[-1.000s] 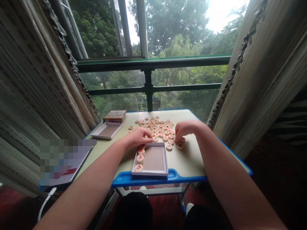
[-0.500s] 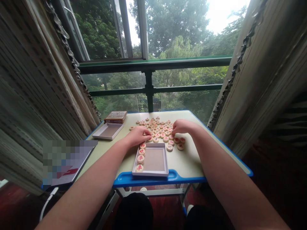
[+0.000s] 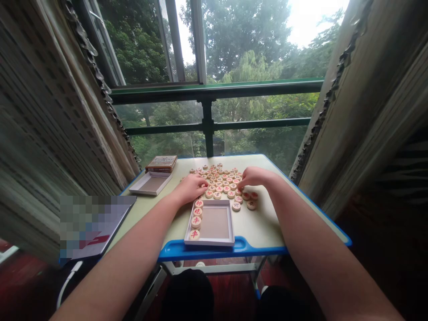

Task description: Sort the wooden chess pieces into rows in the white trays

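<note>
Many round wooden xiangqi pieces [image 3: 219, 188] with red or dark characters lie spread over the middle of the pale table. A shallow white box tray [image 3: 232, 223] stands at the near edge, with a column of red-marked pieces [image 3: 196, 221] along its left side. My left hand [image 3: 191, 189] is at the left of the spread, above the tray, its fingers curled together over a piece; whether it grips it is hidden. At the right side of the spread, my right hand [image 3: 250, 176] points down with fingers pinched at a piece, the fingertips partly hidden.
A second shallow box [image 3: 151, 183] and a stacked brown box [image 3: 162, 163] stand at the table's back left. A laptop-like device [image 3: 110, 227] with a white cable sits at the left. Beyond the blue-edged table [image 3: 274, 227] are a green railing [image 3: 234, 89] and curtains.
My left hand has shifted slightly left, uncovering a piece near its fingertips. My right hand has barely moved, its fingertips slightly left and lower.
</note>
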A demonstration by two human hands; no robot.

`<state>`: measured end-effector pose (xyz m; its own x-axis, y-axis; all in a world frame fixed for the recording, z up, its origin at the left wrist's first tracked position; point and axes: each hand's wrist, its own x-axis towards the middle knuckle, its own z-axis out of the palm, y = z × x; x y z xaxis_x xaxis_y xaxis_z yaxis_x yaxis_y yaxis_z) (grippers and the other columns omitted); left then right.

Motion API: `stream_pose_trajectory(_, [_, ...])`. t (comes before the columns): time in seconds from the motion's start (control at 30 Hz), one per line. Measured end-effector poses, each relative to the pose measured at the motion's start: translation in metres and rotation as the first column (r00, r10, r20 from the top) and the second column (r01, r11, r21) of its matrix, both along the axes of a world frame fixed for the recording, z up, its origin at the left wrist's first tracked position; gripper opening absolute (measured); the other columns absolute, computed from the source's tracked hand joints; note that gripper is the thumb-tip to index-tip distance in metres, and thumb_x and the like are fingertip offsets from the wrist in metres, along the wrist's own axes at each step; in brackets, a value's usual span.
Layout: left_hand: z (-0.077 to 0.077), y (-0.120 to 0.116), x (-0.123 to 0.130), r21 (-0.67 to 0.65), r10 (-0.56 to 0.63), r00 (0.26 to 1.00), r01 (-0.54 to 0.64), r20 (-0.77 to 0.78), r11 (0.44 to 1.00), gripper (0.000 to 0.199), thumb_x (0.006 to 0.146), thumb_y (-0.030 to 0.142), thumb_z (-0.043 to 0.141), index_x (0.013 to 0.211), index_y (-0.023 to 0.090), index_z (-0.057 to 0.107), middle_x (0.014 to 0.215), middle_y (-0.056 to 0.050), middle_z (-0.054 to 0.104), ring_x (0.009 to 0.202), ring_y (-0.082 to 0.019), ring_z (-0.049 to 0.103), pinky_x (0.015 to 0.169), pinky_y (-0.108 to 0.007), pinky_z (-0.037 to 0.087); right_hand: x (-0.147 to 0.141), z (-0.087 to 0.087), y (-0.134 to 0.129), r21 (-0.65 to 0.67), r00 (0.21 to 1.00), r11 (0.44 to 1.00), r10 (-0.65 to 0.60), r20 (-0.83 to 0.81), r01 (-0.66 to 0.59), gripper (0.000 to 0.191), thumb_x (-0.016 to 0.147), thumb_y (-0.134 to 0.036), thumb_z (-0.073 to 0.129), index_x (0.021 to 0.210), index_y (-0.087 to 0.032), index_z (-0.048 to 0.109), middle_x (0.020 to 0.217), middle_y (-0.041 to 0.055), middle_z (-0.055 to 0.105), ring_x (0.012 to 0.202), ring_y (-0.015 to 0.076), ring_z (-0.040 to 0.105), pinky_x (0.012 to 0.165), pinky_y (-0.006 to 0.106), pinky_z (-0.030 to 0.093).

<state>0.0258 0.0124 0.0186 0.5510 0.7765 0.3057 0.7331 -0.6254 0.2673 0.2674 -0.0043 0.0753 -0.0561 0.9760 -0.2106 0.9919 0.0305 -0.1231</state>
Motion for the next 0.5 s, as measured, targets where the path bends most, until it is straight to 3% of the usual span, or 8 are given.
stream_pose_trajectory(0.2, [0.002,-0.003,0.002,0.039,0.033,0.998,-0.035,0.047,0.999,0.025,0.080,0.034,0.051,0.088,0.021,0.071,0.096,-0.006,0.066,0.095,-0.021,0.057,0.089,-0.034,0.043,0.007,-0.002,0.005,-0.016,0.999,1.000,-0.003,-0.047,0.002,0.028,0.062,-0.034,0.070,0.082,-0.014,0.071,0.080,0.0055,0.068,0.071,0.0173,0.059,0.054,0.023,0.039])
stream_pose_trajectory(0.37, [0.005,-0.008,0.010,-0.071,-0.098,0.991,0.105,0.089,0.992,0.025,0.076,0.040,0.057,0.083,0.022,0.072,0.091,-0.005,0.066,0.090,-0.020,0.058,0.084,-0.032,0.044,0.015,-0.006,0.012,-0.020,0.997,1.000,-0.012,-0.078,0.011,0.031,0.061,-0.035,0.071,0.084,-0.014,0.070,0.078,0.0038,0.067,0.069,0.0158,0.058,0.053,0.022,0.038])
stream_pose_trajectory(0.5, [0.003,-0.007,0.011,-0.119,-0.073,0.993,0.084,0.093,0.989,0.022,0.074,0.036,0.059,0.080,0.020,0.072,0.086,-0.005,0.065,0.082,-0.018,0.059,0.076,-0.029,0.046,0.018,-0.008,0.012,0.003,0.990,1.000,0.005,-0.138,-0.005,0.028,0.064,-0.035,0.070,0.083,-0.015,0.067,0.074,0.0026,0.064,0.064,0.0130,0.054,0.049,0.022,0.035])
